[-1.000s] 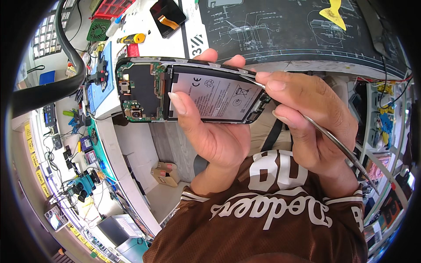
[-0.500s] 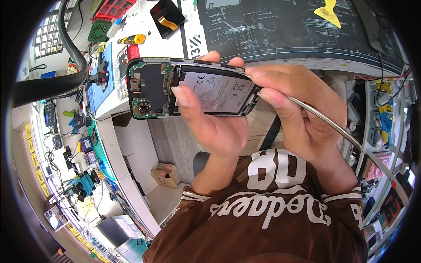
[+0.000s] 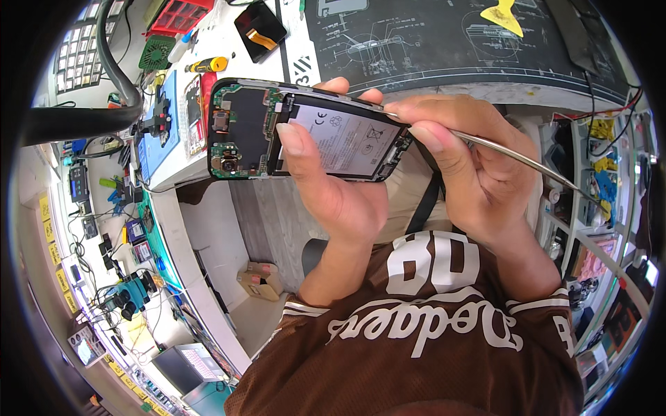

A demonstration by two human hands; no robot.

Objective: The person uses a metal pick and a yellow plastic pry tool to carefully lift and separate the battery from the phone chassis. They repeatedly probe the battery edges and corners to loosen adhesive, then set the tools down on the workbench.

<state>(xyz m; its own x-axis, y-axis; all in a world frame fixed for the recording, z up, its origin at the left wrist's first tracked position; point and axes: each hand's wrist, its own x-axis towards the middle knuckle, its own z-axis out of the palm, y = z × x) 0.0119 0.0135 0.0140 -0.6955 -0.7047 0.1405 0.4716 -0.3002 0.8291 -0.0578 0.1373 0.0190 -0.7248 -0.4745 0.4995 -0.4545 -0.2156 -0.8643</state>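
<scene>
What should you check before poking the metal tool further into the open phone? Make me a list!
1. Phone held firmly: ok. The left hand wraps the opened phone, thumb pressed on the battery.
2. Tool in a steady grip: ok. The right hand pinches the thin metal tool between thumb and fingers.
3. Tip at the phone's edge, not on the battery: cannot tell. The tip is hidden by fingers near the top right rim.
4. Green circuit board free of fingers: ok, it lies uncovered at the left end.
5. Phone backed by the bench: not ok. It is held in the air in front of the dark work mat.
</scene>
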